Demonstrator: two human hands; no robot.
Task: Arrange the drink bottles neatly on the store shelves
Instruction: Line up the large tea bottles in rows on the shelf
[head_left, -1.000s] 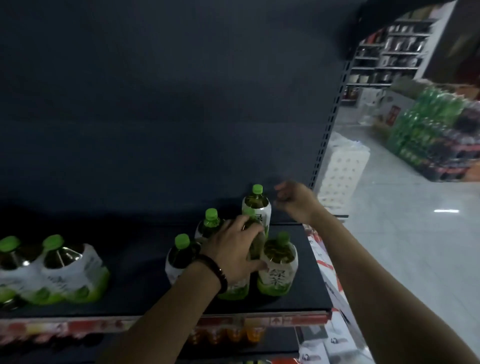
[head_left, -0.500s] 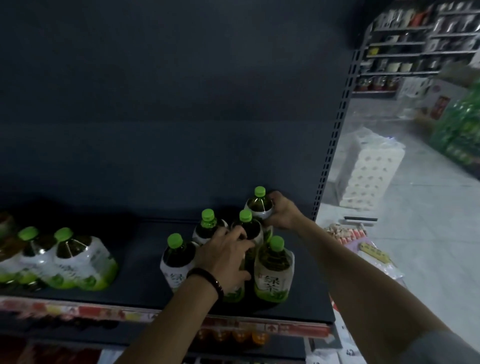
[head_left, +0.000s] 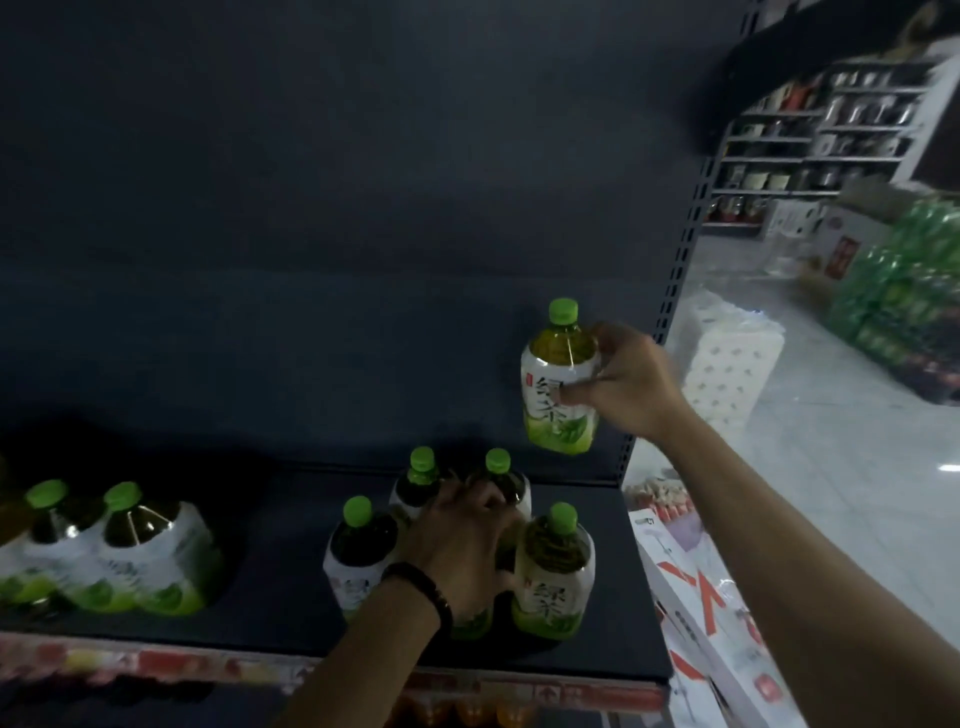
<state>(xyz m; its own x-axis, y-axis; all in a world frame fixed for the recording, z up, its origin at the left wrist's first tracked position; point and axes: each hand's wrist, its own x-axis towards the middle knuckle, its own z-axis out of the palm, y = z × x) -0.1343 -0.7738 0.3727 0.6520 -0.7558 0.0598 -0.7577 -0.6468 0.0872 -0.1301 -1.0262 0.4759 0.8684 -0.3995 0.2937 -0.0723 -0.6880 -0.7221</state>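
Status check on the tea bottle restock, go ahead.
Right hand holding one tea bottle up, clear of the shelf. Left hand resting on the bottle cluster below. Nothing blocking the shelf's back right corner.

Place: a shop, dimly lit, seen from the aisle side.
Shelving: a dark metal store shelf (head_left: 270, 618) with a slotted upright (head_left: 670, 291) and a red price strip (head_left: 156, 662) along its front edge.
Stock: identical green-capped drink bottles (head_left: 553, 571) in groups.
Beyond: more racks of goods (head_left: 831, 140), stacked shrink-wrapped green bottle cases (head_left: 904, 291) and a wrapped pack of paper rolls (head_left: 727, 364) on the pale floor (head_left: 831, 493).
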